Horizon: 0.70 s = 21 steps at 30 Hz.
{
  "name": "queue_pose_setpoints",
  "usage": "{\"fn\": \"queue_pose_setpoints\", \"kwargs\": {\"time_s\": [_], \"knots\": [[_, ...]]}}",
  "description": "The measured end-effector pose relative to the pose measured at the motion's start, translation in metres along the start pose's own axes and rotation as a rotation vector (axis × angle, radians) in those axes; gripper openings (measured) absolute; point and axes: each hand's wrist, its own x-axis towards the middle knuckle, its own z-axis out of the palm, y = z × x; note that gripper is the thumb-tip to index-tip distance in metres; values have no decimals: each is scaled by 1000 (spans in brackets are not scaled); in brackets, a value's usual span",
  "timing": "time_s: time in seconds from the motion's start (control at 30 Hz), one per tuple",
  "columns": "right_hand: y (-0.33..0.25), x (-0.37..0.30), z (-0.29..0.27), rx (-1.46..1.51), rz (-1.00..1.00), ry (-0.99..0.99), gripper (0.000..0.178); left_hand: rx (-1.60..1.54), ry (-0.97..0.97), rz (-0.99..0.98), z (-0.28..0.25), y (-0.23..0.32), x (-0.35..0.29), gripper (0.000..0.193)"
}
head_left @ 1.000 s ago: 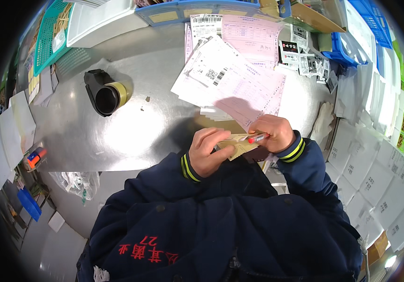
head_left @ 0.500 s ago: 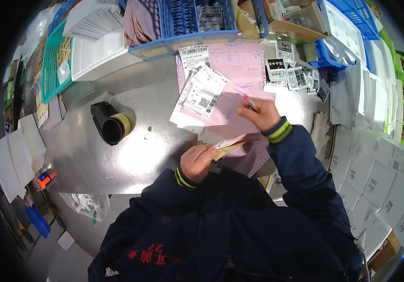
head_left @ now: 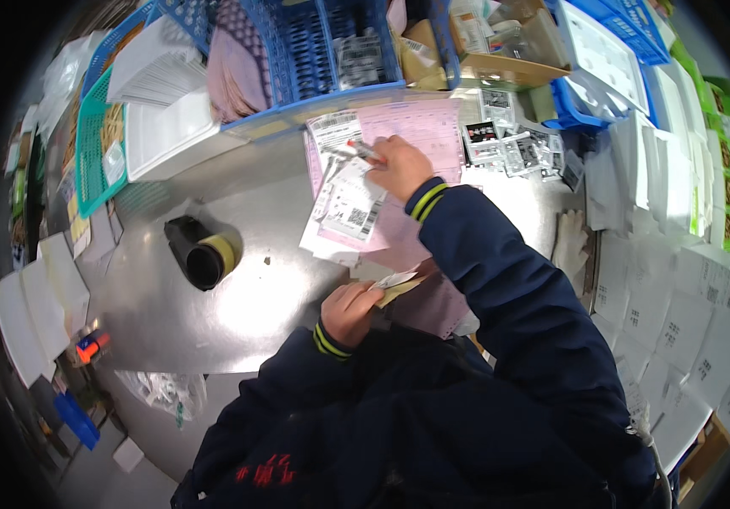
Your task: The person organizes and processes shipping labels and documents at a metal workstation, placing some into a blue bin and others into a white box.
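My right hand (head_left: 402, 168) grips a pen (head_left: 366, 152) with a red end, up at the top of the papers. Beneath it, white shipping labels (head_left: 352, 204) with barcodes lie overlapping on pink printed forms (head_left: 420, 123). Close to my body, my left hand (head_left: 349, 310) is closed on a small bundle of folded papers (head_left: 397, 290), white and yellowish. A pink sheet (head_left: 434, 307) hangs toward me beside that bundle. Whether the pen's tip touches paper cannot be made out.
A black tape dispenser (head_left: 204, 263) stands on the steel table (head_left: 276, 327) to the left. Blue crates (head_left: 297, 110) line the back, beside a cardboard box (head_left: 517, 72). Small black-and-white packets (head_left: 522, 153) lie at right, near a glove (head_left: 570, 242). White boxes (head_left: 679, 297) are stacked beyond.
My right hand has moved left and farther away with the pen, from the pink form to the labels' upper part. My left hand still holds the folded papers. The view has shifted slightly.
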Motion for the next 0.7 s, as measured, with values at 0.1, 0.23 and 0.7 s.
{"fn": "queue_pose_setpoints", "kwargs": {"time_s": [0.1,0.23,0.7], "knots": [[11,-9,-5,199,-48,3,17,-14,-11,20,-5,3,8,22],[6,-45,-31,431,-60,-252,13,124,19,46,-12,13,14,23],[-31,-122,-72,305,-316,-346,14,-111,-55,191,-18,16,18,19]]}}
